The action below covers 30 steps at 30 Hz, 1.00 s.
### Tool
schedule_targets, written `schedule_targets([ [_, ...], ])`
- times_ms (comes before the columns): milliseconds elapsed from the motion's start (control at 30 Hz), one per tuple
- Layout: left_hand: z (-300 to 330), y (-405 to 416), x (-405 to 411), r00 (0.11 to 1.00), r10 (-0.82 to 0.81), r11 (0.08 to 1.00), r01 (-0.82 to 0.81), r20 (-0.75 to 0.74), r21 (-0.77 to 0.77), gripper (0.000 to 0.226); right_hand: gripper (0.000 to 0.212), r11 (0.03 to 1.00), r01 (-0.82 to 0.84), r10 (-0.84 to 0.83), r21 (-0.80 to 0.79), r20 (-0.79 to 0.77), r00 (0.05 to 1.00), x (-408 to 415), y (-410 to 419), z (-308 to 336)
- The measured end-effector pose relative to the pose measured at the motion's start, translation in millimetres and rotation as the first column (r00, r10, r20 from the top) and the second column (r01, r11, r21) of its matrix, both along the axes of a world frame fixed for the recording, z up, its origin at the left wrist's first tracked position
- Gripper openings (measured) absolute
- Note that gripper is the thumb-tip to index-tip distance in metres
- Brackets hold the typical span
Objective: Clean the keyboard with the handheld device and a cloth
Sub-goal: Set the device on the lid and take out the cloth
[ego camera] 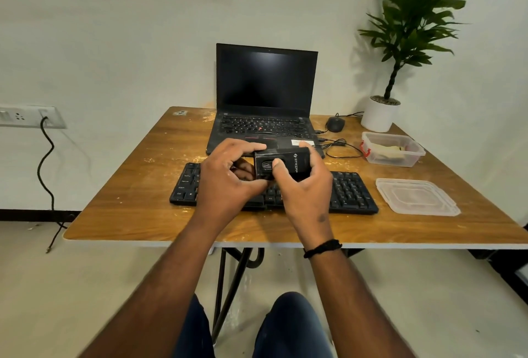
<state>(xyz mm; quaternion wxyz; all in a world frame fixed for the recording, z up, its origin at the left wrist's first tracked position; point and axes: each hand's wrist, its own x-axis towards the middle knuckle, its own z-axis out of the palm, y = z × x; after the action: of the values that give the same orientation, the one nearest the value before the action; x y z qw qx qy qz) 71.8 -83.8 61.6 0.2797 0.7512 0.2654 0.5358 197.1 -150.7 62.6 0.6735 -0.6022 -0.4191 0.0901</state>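
both hands, L (228,174) + R (303,186), grip handheld device (288,164) over keyboard (348,192), hiding its mid | laptop (265,92) behind | tub (393,149) open w/ cloth (388,148) inside, lid (415,197) beside

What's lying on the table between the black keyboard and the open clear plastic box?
In the head view, only the clear plastic lid lies there, flat on the wooden table, right of the black keyboard and nearer than the clear plastic box.

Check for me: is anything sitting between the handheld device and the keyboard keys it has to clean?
Nothing visible. Both hands, left hand and right hand, hold the handheld device just above the keyboard. Only the hands themselves cover its middle keys; the lid lies beside it, apart.
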Motion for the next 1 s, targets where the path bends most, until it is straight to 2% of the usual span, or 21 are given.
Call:
schedule_targets([
  [233,-12.0,-0.8,15.3,0.998,-0.029,0.997,0.025,-0.06,-0.072,0.058,0.07,0.997,0.043,-0.046,-0.061,-0.049,0.998,13.3,-3.2,-20.3],
  [400,-14.0,-7.6,54.2,0.991,-0.004,0.998,-0.005,-0.132,-0.064,0.057,0.058,0.987,0.162,-0.163,-0.019,-0.134,0.977,42.5,-12.8,-29.7],
  [600,-3.0,-15.8,136.6,0.926,-0.086,0.996,0.082,-0.368,-0.026,0.065,0.047,0.93,0.368,-0.367,0.0,-0.064,0.928,121.0,-45.8,-26.6],
  [767,-8.3,-37.0,218.8,0.862,-0.115,0.991,0.135,-0.494,0.004,0.054,0.032,0.838,0.543,-0.541,-0.058,0.038,0.84,204.4,-78.2,-32.9],
  [867,-15.8,-45.8,265.8,0.822,-0.153,0.985,0.173,-0.548,-0.016,0.051,0.023,0.798,0.592,-0.585,-0.114,0.091,0.806,241.1,-90.9,-42.0],
  [1000,-25.0,-46.4,303.3,0.738,-0.186,0.976,0.214,-0.649,-0.037,0.044,0.023,0.747,0.637,-0.61,-0.193,0.182,0.771,266.2,-98.7,-57.7],
])
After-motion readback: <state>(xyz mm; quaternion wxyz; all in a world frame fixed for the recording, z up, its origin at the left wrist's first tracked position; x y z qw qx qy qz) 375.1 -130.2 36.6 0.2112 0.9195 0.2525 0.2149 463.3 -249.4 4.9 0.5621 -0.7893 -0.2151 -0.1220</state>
